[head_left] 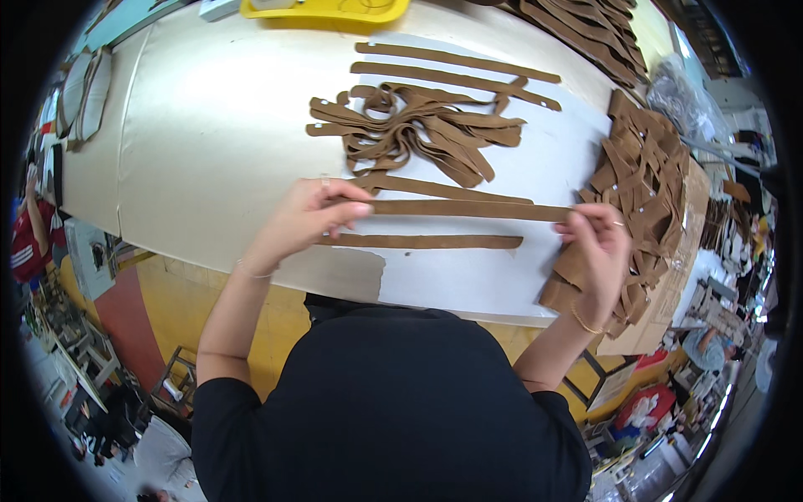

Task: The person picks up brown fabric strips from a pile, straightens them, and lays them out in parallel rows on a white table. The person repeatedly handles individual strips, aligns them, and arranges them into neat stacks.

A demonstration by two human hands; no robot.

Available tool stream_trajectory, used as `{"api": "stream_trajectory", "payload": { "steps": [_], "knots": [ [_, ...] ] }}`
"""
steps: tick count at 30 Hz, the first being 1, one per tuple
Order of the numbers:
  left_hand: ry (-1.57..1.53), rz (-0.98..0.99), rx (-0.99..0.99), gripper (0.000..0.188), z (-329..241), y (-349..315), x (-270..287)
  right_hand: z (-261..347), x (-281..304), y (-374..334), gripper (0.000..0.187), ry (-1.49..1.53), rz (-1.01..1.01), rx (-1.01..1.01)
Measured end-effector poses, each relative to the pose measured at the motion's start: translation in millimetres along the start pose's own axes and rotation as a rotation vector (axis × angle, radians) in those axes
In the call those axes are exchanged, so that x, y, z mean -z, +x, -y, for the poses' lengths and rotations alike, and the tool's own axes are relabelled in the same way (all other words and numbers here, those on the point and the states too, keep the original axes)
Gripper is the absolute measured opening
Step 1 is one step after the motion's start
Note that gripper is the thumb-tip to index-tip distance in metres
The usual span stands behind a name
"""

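A long brown strap (pixel 468 209) is stretched taut from side to side between my two hands. My left hand (pixel 314 217) pinches its left end between thumb and fingers, and my right hand (pixel 598 238) pinches the right end. Just below it, a single brown strip (pixel 427 242) lies flat on the white sheet (pixel 452 276). Right behind the held strap lies another strip, partly covered by it. Farther back is a tangled heap of looped brown strips (pixel 418 130), some with small white tags at their ends. Two straight strips (pixel 456 60) lie beyond the heap.
A large pile of brown pieces (pixel 644 184) sits at the table's right, close to my right hand, on cardboard (pixel 690 226). More brown pieces (pixel 585 33) are stacked at the far right beside a clear plastic bag (pixel 686 96). A yellow tray (pixel 335 12) stands at the far edge.
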State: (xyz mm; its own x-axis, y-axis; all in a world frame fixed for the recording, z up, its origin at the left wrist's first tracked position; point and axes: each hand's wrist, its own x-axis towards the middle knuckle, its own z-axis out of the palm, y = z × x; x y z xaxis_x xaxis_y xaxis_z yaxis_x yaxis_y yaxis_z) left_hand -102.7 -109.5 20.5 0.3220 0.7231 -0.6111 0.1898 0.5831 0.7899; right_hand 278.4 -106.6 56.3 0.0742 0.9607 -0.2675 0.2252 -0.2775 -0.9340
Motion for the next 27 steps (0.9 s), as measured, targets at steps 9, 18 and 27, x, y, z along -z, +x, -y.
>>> {"api": "stream_trajectory", "payload": {
  "steps": [9,18,27],
  "knots": [
    [0.277,-0.232,0.023,0.017,34.1,9.1,8.8,-70.7,-25.8,-1.1,0.014,-0.448,0.037,-0.209],
    [0.792,-0.549,-0.067,0.028,30.4,16.8,34.3,-47.0,-32.3,19.5,0.017,-0.648,-0.163,-0.037],
    [0.972,-0.577,-0.479,0.035,10.6,75.8,66.2,-30.5,-60.0,87.3,0.025,-0.701,-0.059,0.429]
  ]
}}
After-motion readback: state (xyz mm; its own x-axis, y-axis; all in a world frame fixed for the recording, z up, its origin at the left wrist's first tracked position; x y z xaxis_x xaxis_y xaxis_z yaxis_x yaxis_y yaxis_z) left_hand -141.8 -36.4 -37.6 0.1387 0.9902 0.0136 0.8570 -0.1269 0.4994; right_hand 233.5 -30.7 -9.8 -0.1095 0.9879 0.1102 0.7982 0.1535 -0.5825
